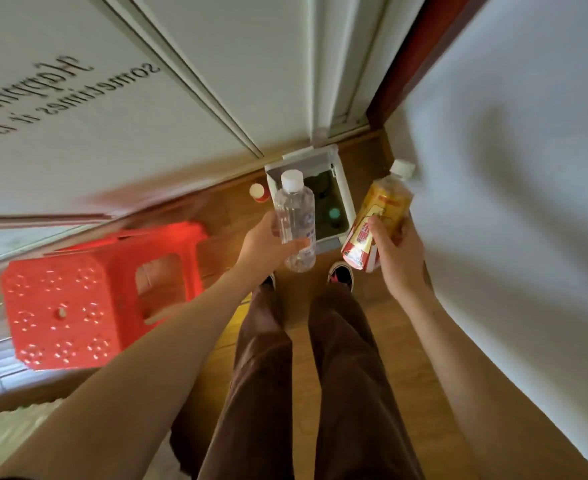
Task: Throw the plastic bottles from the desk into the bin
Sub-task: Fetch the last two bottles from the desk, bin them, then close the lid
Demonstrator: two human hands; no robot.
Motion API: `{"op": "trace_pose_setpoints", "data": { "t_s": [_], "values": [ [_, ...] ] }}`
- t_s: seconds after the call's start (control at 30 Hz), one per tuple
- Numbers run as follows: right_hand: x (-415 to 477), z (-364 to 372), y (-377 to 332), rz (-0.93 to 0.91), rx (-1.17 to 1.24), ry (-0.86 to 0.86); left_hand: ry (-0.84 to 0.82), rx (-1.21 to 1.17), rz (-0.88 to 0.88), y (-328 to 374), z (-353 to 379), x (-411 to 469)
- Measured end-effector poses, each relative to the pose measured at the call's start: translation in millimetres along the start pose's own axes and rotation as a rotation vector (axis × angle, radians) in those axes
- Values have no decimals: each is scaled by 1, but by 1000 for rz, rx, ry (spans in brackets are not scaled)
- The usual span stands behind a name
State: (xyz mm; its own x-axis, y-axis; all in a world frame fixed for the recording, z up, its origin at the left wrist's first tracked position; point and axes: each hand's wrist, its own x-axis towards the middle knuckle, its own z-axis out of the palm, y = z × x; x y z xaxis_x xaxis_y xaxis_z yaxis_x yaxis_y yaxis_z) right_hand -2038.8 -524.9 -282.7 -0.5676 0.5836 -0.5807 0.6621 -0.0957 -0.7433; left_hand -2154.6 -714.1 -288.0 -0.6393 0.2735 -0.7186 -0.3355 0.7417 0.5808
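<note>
Much of the bin's [342,199] dark inside is hidden from you behind the clear bottle [295,220]; only a green round shape shows in there, too dim to identify. The red stool [88,299] on your left is blurred. Your left hand [268,242] is wrapped around the lower half of the clear bottle, white cap up, right over the open bin. Your right hand [394,251] grips the yellow-labelled bottle [377,221] near its base, tilted, just beside the bin's right wall. A small red-and-white container [258,192] sits on the floor left of the bin.
</note>
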Motion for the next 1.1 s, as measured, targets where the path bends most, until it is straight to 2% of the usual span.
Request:
{"op": "trace_pose_setpoints", "data": {
  "t_s": [0.13,0.33,0.5,0.63,0.93,1.1],
  "values": [
    [53,14,50,-46,34,-56,37,3,34,-28,43,58],
    [105,27,115,8,76,-256,67,-24,19,-67,93,125],
    [126,35,144,30,104,-358,125,-20,-4,-94,119,171],
    [130,38,151,18,129,-362,91,32,-15,-100,136,191],
    [132,37,157,9,166,-328,82,-79,-198,-119,160,229],
    [131,37,162,-9,175,-307,67,-19,-187,-121,162,248]
  ]
}}
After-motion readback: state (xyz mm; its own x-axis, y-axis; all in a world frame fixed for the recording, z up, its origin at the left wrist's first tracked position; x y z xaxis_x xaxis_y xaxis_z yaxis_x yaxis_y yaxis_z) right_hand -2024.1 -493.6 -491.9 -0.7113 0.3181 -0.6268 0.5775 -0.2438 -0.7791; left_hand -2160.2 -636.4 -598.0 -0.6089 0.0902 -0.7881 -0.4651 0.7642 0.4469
